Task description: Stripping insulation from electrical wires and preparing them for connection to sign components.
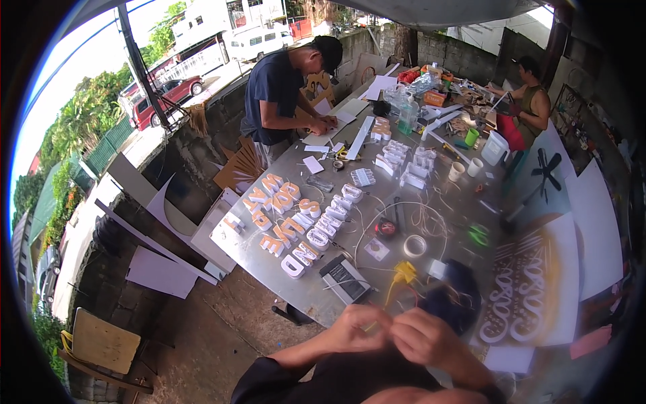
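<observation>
Both hands up close to me, at the near edge of the bench (309, 295). Left grip (360, 328): thumb and fingers pinched together on a yellow wire (387, 296); a short bit of yellow shows between the fingers. Right grip (424, 337): fingers curled in, tips meeting the left ones. Can't tell what, if anything, it's clamped on; my own fingers hide it. Wire runs up from the hands to a tangled yellow bundle (404, 272) lying on the bench just ahead.

Around that: white tape roll (415, 246) just beyond the bundle, red-and-black round tool (385, 229) past it to the left, dark flat box (345, 280) left of the bundle, dark blue pile (459, 296) to the right, green scissors (478, 234) farther right.

Left half of bench: rows of white block letters (321, 237), with orange-faced letters (269, 196) beside them.

Far side: co-worker in a dark shirt (274, 91) bent over white sheet pieces. Another person (536, 104) sits at far right. Big sign panel (531, 289) leans right of the bench.
</observation>
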The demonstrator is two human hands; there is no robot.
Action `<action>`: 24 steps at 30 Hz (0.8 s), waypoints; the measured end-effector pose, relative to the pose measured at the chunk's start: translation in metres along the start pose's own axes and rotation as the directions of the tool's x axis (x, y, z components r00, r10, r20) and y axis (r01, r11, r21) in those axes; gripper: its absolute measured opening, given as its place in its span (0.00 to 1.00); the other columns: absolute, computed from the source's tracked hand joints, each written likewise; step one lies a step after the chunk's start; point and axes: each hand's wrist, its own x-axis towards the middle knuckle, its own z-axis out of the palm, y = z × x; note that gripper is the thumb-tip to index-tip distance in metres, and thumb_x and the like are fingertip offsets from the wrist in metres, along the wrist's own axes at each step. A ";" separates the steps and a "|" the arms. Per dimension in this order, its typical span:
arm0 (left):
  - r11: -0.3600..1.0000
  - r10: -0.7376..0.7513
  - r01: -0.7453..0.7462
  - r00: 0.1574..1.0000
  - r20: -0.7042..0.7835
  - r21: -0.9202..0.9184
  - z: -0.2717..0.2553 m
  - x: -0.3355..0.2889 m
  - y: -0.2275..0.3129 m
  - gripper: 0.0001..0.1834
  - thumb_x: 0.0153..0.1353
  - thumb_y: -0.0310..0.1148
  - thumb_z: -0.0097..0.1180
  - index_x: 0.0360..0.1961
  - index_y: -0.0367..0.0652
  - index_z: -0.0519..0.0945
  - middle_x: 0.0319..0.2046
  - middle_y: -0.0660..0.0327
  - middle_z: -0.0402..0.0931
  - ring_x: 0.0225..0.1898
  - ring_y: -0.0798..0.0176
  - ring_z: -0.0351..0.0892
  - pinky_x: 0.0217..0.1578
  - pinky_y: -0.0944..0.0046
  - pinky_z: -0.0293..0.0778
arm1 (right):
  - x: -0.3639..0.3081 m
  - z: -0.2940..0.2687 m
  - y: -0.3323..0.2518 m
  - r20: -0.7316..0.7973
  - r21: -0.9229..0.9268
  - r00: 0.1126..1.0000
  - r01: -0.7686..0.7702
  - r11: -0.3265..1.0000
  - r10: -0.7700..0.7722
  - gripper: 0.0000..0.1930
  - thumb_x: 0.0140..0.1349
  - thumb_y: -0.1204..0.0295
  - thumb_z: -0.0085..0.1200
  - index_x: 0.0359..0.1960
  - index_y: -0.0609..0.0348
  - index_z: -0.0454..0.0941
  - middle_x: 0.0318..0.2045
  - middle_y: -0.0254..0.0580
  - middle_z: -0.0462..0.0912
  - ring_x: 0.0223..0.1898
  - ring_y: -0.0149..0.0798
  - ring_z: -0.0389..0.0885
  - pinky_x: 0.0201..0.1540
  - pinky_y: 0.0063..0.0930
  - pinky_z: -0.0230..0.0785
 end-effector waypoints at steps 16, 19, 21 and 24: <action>0.993 -0.103 0.109 0.989 -0.105 0.050 0.002 0.003 0.010 0.06 0.57 0.25 0.60 0.35 0.34 0.82 0.30 0.55 0.84 0.31 0.60 0.85 0.33 0.65 0.77 | 0.000 0.013 -0.009 -0.213 0.160 0.935 -0.253 0.954 0.284 0.10 0.53 0.82 0.65 0.36 0.60 0.79 0.34 0.43 0.82 0.36 0.47 0.84 0.40 0.36 0.78; 0.989 0.049 -0.034 0.993 -0.108 0.143 0.002 0.003 0.007 0.06 0.57 0.22 0.59 0.36 0.33 0.82 0.34 0.53 0.84 0.33 0.56 0.86 0.35 0.63 0.78 | -0.001 0.014 -0.010 -0.204 0.174 0.933 -0.263 0.949 0.296 0.10 0.52 0.83 0.64 0.36 0.60 0.79 0.34 0.43 0.82 0.37 0.47 0.84 0.39 0.36 0.78; 0.989 0.047 -0.034 0.995 -0.088 0.142 -0.001 0.004 0.011 0.07 0.57 0.21 0.58 0.37 0.33 0.82 0.35 0.52 0.84 0.34 0.54 0.86 0.35 0.62 0.79 | -0.001 0.016 -0.009 -0.207 0.167 0.934 -0.258 0.952 0.290 0.10 0.52 0.83 0.64 0.36 0.60 0.79 0.34 0.43 0.81 0.37 0.46 0.84 0.39 0.36 0.78; 0.988 0.022 -0.013 0.998 -0.054 0.157 -0.002 0.003 0.017 0.07 0.57 0.21 0.57 0.38 0.34 0.82 0.35 0.52 0.84 0.34 0.52 0.85 0.35 0.61 0.78 | 0.001 0.014 -0.013 -0.224 0.140 0.939 -0.233 0.962 0.260 0.11 0.52 0.83 0.64 0.36 0.60 0.79 0.35 0.42 0.79 0.36 0.45 0.83 0.39 0.35 0.77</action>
